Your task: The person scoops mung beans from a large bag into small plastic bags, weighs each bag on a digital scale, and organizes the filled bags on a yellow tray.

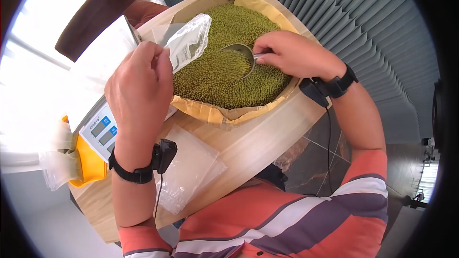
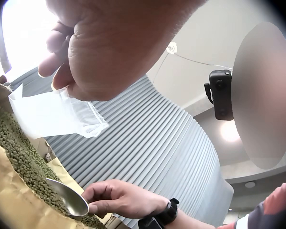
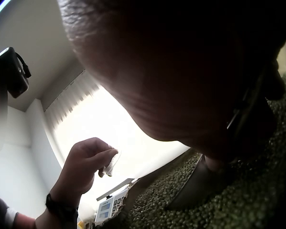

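R hand (image 1: 294, 55) had its fingers closed round the handle of the scoop (image 2: 73, 200), its bowl low in the green beans (image 1: 229, 93); L hand (image 1: 138, 81) pinched the clear bag (image 1: 191, 43) w/ curled fingers. To scoop well, R wrist prob. needed a shallow push, then a level lift so nothing spilled over the rim; bag mouth best held wide, nr the scoop & over the paper sack (image 1: 205, 110). Couldn't tell if the mouth was open. Scoop bowl lay just left of R fingers, bag just right of L fingers, btwn the hands, above the beans' left part.
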